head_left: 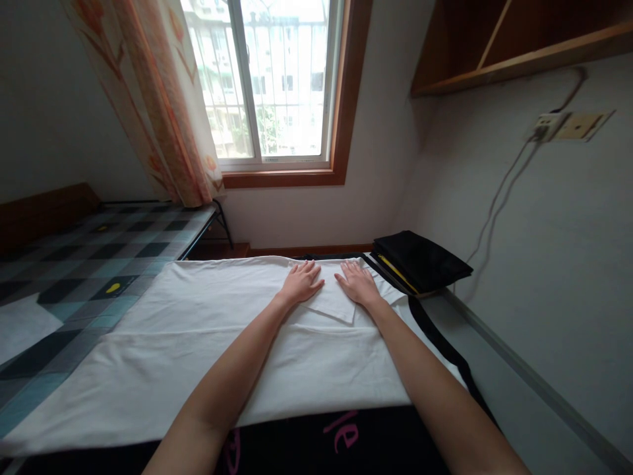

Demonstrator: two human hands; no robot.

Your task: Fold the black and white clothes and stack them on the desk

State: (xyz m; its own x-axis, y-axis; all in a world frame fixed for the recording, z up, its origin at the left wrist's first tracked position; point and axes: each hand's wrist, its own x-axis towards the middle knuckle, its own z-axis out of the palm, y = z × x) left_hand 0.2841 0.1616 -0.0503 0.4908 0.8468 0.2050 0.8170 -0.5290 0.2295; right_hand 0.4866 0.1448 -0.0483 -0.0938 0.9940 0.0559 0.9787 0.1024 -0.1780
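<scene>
A white cloth garment lies spread out over a black cloth with pink lettering. Near its far edge, a folded part that looks like a sleeve rests on top. My left hand lies flat with fingers spread at the left side of this folded part. On its right side, my right hand also lies flat, fingers apart. Both palms press on the white fabric, and neither hand grips anything.
Folded black items with a yellow strip sit beyond the right hand. A checkered bed with a white piece is at left. A wooden shelf overhangs the upper right; a cable hangs along the wall.
</scene>
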